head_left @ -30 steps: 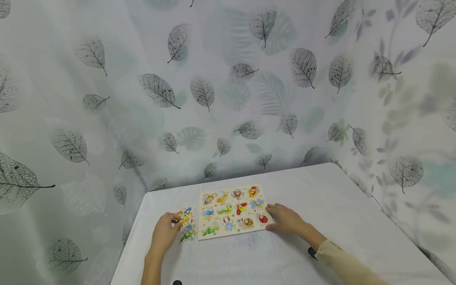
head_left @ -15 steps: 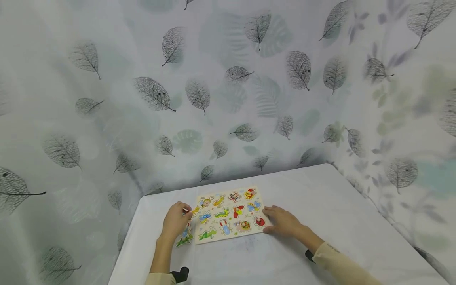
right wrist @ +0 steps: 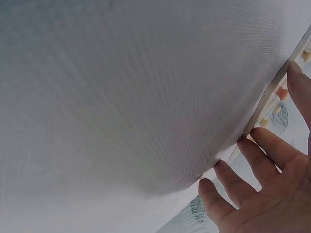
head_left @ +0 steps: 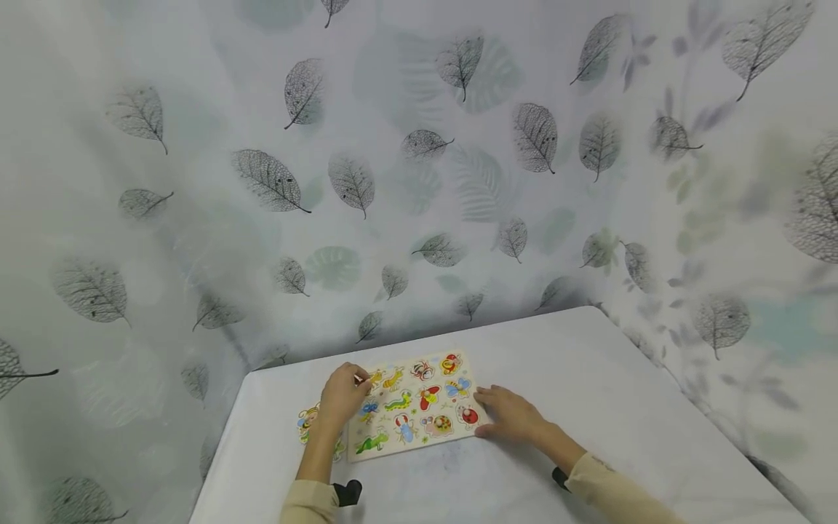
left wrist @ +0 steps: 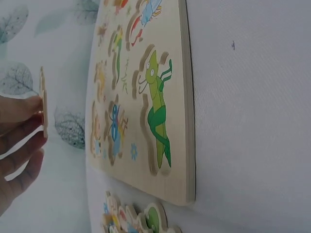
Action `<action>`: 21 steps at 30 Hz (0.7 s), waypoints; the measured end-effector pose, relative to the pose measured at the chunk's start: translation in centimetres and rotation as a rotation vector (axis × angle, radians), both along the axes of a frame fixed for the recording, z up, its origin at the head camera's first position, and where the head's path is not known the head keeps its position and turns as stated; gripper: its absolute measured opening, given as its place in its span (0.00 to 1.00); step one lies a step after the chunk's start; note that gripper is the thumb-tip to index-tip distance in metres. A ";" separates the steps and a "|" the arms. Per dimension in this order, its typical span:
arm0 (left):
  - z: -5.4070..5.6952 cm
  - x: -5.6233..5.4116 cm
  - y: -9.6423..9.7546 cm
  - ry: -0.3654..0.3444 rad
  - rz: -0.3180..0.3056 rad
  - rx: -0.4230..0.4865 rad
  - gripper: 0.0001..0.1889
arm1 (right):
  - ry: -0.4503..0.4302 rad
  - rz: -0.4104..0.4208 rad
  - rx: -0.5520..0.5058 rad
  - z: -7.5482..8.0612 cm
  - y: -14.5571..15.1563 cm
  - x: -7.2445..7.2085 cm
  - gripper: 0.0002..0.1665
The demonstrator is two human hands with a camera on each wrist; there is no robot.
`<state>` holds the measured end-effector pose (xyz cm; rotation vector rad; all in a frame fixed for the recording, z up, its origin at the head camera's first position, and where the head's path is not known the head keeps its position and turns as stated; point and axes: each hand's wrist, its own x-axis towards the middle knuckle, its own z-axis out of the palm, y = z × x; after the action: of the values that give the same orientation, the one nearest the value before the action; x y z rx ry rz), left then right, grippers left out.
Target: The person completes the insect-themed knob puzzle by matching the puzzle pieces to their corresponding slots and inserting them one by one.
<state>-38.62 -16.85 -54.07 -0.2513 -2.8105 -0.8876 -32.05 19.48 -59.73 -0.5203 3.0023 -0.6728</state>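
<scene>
On your left, loose wooden pieces (head_left: 308, 422) lie on the white table (head_left: 556, 349). Your left hand (head_left: 345, 393) pinches a thin piece (left wrist: 44, 109), raised clear of the surface by the far left corner of the insect puzzle board (left wrist: 180, 145), which lies flat. Your right hand (head_left: 511, 415), grasping nothing, touches the board's right edge with extended fingers.

The left hand (head_left: 343, 395) pinches between thumb (left wrist: 22, 108) and curved fingers (left wrist: 22, 151); the right hand (head_left: 513, 415) spreads its own apart.
</scene>
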 end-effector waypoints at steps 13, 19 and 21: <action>0.5 -1.8 2.9 0.025 -0.084 -0.070 0.04 | 0.010 -0.003 -0.016 0.5 -0.1 0.3 0.45; -0.4 -2.6 3.7 -0.028 -0.086 -0.085 0.04 | -0.003 -0.007 -0.009 0.5 -0.1 0.3 0.45; -0.9 -3.0 3.8 -0.025 -0.086 -0.097 0.04 | -0.010 -0.008 -0.002 0.5 -0.1 0.3 0.46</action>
<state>-41.63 -13.03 -55.00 -0.3801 -2.8894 -0.7768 -31.74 19.42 -59.24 -0.5040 2.9968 -0.6762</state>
